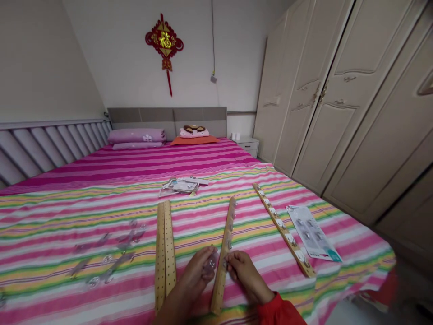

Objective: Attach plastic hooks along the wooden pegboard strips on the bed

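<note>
Head, L hand (191, 277) w/ suction cup (211, 264), R hand (245, 275) on wood strip (221, 271)

soft, dim indoor light, faint shadows; the wardrobe (352, 99) bows with wide-angle distortion toward the right edge.

The bedspread (84, 298) has pink, white, green and yellow stripes; the wooden strip (220, 280) is pale tan; the sleeve (279, 311) is red.

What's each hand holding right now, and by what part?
The left hand cups a clear suction hook in its fingers, part unclear. The right hand's fingertips touch the edge of a wooden strip; a firm hold cannot be told.
</note>
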`<action>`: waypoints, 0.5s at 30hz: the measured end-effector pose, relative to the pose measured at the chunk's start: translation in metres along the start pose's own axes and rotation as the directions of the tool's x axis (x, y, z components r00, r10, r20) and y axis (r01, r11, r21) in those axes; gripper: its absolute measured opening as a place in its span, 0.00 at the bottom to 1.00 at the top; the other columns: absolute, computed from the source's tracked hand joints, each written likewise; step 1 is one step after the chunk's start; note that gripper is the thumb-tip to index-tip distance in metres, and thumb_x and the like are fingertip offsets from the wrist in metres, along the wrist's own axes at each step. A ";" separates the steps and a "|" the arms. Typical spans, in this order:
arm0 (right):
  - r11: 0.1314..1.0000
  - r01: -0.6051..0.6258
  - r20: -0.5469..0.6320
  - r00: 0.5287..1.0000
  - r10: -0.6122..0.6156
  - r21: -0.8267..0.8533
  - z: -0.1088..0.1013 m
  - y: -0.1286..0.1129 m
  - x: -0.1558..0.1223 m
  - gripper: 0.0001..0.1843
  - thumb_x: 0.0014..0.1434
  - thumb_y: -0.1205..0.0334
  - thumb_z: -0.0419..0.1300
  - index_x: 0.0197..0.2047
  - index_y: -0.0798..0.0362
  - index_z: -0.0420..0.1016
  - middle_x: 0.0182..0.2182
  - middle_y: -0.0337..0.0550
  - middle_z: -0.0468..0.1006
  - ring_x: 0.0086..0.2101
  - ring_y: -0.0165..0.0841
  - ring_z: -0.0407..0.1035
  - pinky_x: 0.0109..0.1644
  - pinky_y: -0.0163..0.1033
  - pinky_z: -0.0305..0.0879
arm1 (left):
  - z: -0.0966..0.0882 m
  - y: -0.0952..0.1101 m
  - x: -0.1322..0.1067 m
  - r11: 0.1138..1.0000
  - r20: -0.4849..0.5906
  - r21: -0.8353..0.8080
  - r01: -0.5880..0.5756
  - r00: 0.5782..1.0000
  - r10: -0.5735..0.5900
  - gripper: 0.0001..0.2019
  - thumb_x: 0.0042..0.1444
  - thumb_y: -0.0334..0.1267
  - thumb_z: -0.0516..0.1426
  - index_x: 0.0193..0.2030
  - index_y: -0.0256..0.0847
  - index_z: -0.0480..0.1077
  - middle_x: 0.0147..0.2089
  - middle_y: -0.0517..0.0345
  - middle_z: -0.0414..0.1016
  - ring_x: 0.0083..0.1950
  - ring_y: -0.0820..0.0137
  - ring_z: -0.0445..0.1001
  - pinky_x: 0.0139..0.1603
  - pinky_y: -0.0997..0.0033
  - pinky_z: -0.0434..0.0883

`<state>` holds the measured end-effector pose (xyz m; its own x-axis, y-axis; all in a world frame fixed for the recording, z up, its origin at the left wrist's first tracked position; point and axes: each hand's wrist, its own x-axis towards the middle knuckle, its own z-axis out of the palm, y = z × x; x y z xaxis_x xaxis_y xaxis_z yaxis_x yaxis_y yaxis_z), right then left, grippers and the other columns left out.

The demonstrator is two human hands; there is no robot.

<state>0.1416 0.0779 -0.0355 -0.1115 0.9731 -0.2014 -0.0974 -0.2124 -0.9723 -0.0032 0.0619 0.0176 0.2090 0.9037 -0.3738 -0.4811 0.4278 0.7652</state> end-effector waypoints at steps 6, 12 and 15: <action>0.999 -0.032 0.079 0.996 0.031 0.010 -0.004 -0.007 0.008 0.14 0.41 0.53 0.60 0.16 0.53 0.63 0.09 0.29 0.60 0.11 0.20 0.48 0.17 0.31 0.39 | 0.008 -0.030 -0.003 0.996 0.100 0.060 0.062 0.993 -0.067 0.22 0.40 0.55 0.64 0.28 0.40 0.62 0.17 0.73 0.50 0.16 0.84 0.44 0.18 0.78 0.41; 0.996 -0.074 0.180 0.982 0.064 0.049 -0.008 -0.024 0.011 0.11 0.43 0.56 0.59 0.18 0.54 0.65 0.10 0.28 0.60 0.11 0.19 0.45 0.17 0.31 0.35 | -0.008 -0.039 -0.002 0.962 0.082 0.273 -0.033 0.997 0.010 0.26 0.39 0.62 0.61 0.24 0.39 0.60 0.16 0.72 0.51 0.17 0.83 0.44 0.20 0.75 0.39; 0.990 -0.104 0.241 0.967 0.080 0.091 -0.021 -0.038 0.008 0.09 0.43 0.58 0.60 0.20 0.54 0.66 0.11 0.26 0.57 0.11 0.18 0.41 0.17 0.31 0.32 | -0.011 -0.037 0.001 0.938 0.090 0.347 0.007 0.995 -0.040 0.26 0.40 0.63 0.59 0.23 0.41 0.58 0.15 0.72 0.51 0.16 0.83 0.43 0.19 0.75 0.39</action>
<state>0.1652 0.0954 -0.0025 -0.3544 0.9028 -0.2436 -0.1747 -0.3198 -0.9312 0.0051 0.0465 -0.0164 0.3042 0.8838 -0.3556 -0.1548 0.4141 0.8970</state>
